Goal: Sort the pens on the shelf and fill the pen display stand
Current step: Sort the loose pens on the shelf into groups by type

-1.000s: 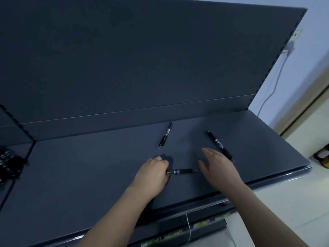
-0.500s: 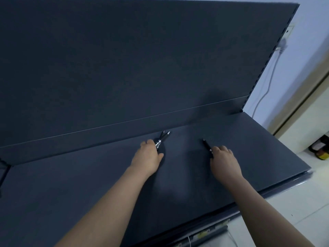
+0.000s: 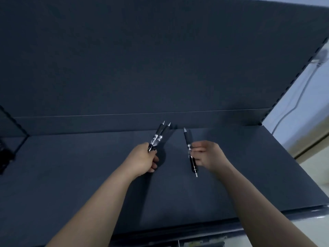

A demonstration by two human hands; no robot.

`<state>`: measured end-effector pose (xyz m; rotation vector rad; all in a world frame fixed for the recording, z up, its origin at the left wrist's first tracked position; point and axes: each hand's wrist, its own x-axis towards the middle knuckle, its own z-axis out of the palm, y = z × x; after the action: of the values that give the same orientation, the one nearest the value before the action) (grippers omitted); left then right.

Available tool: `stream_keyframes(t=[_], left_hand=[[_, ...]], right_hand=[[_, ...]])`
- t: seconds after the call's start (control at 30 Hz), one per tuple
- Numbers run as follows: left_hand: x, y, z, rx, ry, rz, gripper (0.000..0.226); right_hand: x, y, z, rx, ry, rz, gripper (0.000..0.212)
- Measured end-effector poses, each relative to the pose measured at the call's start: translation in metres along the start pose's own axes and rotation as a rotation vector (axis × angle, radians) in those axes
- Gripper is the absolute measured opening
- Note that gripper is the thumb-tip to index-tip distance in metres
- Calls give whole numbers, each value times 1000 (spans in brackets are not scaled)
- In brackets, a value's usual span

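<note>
My left hand (image 3: 142,160) is closed around two black pens (image 3: 159,136), lifted above the dark shelf (image 3: 89,175), their tips pointing up and away toward the back panel. My right hand (image 3: 208,155) pinches a single black pen (image 3: 190,151) near its middle, held almost upright to the view, tip away from me and clicker end toward me. No loose pen lies on the shelf surface in view.
A dark back panel (image 3: 142,59) rises behind the shelf. At the far left edge a black wire-like stand (image 3: 7,152) is partly cut off. The shelf's front edge (image 3: 267,213) runs at the lower right, with pale floor and a wall cable (image 3: 292,107) beyond.
Both hands have lifted off the shelf. The left now holds two pens together, and the right has picked up the third pen that lay on the right.
</note>
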<state>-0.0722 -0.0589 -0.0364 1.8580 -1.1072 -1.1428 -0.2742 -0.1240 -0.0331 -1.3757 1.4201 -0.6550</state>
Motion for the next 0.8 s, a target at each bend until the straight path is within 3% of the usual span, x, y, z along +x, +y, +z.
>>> stream_keyframes(t=[0.2, 0.37, 0.5, 0.63, 0.8], left_hand=[[-41, -27, -30, -1, 105, -17, 14], [-78, -54, -78, 134, 259, -7, 17], [-107, -82, -128, 249, 407, -25, 22], [-138, -115, -179, 295, 459, -60, 24], [-168, -154, -241, 385, 414, -53, 23]], right_hand=[[-8, -23, 63, -47, -194, -31, 25], [-28, -43, 135, -257, -320, -139, 9], [-49, -63, 199, -221, -351, -131, 8], [-78, -86, 272, -336, -365, -279, 19], [-129, -118, 361, -247, -517, -258, 36]])
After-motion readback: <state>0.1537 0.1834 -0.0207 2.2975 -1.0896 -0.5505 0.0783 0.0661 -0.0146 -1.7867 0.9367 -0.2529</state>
